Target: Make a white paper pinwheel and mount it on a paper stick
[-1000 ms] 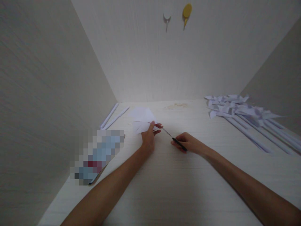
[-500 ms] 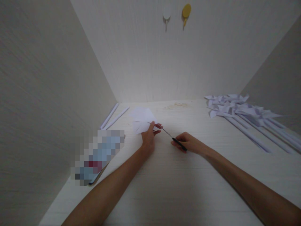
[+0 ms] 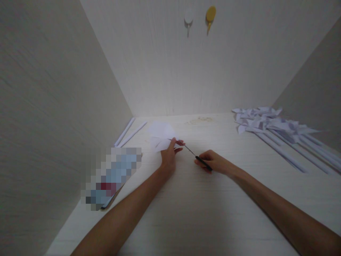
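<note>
My left hand (image 3: 169,153) is closed on a white paper sheet (image 3: 161,128) with slits between its flaps; the thumb presses on it near the middle. In my right hand (image 3: 210,159) is a slim tool with a black handle (image 3: 204,163) and a thin straight metal shaft (image 3: 190,150). The shaft points up and left, and its far end reaches the fingers of my left hand at the paper. Whether the tip pierces the paper cannot be made out, since my left fingers cover it.
Several paper pinwheels (image 3: 266,121) on rolled paper sticks lie piled at the right. Two rolled paper sticks (image 3: 131,134) lie at the left, beyond a blurred-out flat object (image 3: 114,177). White and yellow hooks (image 3: 210,14) are on the back wall; side walls flank the table.
Hands, paper and tool hold almost the same positions. The whole view has shifted very slightly.
</note>
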A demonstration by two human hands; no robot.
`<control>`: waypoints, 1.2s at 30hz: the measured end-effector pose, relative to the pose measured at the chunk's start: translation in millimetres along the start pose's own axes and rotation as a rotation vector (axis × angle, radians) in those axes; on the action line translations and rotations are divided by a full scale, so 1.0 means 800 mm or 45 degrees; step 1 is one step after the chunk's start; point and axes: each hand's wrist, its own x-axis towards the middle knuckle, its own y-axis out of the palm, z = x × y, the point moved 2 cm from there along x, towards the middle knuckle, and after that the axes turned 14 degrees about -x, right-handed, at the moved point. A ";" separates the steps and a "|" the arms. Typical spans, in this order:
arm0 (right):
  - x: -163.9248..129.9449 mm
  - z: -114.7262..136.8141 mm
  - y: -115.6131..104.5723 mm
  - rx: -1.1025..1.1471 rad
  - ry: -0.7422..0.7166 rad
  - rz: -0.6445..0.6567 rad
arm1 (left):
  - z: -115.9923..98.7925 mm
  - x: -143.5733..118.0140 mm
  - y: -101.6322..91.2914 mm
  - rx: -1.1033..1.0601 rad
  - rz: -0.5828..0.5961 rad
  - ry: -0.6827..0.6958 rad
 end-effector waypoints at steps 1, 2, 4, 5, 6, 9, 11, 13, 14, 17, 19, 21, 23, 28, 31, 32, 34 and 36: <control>0.000 0.000 0.000 0.012 -0.003 0.003 | 0.000 0.000 0.000 -0.005 -0.012 -0.003; 0.000 -0.001 0.000 0.017 -0.004 0.004 | 0.000 0.000 0.001 -0.010 -0.022 -0.006; 0.001 -0.001 0.001 0.012 -0.002 0.009 | 0.000 -0.001 0.001 -0.017 -0.028 -0.013; 0.001 -0.002 0.001 0.008 0.001 0.013 | 0.000 -0.001 0.001 -0.019 -0.025 -0.015; 0.001 -0.002 0.001 0.004 0.006 0.014 | 0.000 -0.001 0.002 -0.020 -0.020 -0.013; 0.002 -0.003 0.001 -0.004 0.015 0.017 | 0.000 -0.001 0.001 -0.017 -0.027 -0.011; 0.002 -0.003 0.001 -0.013 0.021 0.020 | -0.001 -0.001 0.001 -0.010 -0.031 -0.012; 0.001 -0.002 0.000 -0.018 0.024 0.019 | -0.001 -0.001 0.001 -0.003 -0.036 -0.011; 0.001 -0.002 0.000 -0.015 0.021 0.015 | -0.001 -0.001 0.001 0.000 -0.036 -0.012; 0.001 -0.001 0.000 -0.003 0.001 0.012 | -0.001 -0.001 0.001 -0.003 -0.041 -0.014; 0.001 -0.002 0.000 -0.005 0.002 0.011 | 0.000 0.000 0.001 -0.011 -0.044 -0.024; 0.002 -0.003 0.000 -0.017 0.006 0.009 | 0.000 0.000 0.002 -0.021 -0.052 -0.033; 0.003 -0.004 0.001 -0.031 0.006 0.004 | -0.001 -0.001 0.002 -0.027 -0.059 -0.034; 0.003 -0.004 0.001 -0.027 0.020 0.016 | -0.001 -0.001 0.002 -0.024 -0.054 -0.016; 0.002 -0.003 0.000 -0.017 0.017 0.016 | -0.001 -0.001 0.002 -0.022 -0.048 -0.017; 0.002 -0.002 0.000 -0.022 0.011 0.016 | -0.001 -0.001 0.002 -0.027 -0.049 -0.020; 0.002 -0.002 0.000 -0.037 0.008 0.015 | -0.002 -0.001 0.002 -0.037 -0.054 -0.027; 0.002 -0.002 0.000 -0.045 0.001 0.014 | -0.002 -0.001 0.003 -0.040 -0.060 -0.030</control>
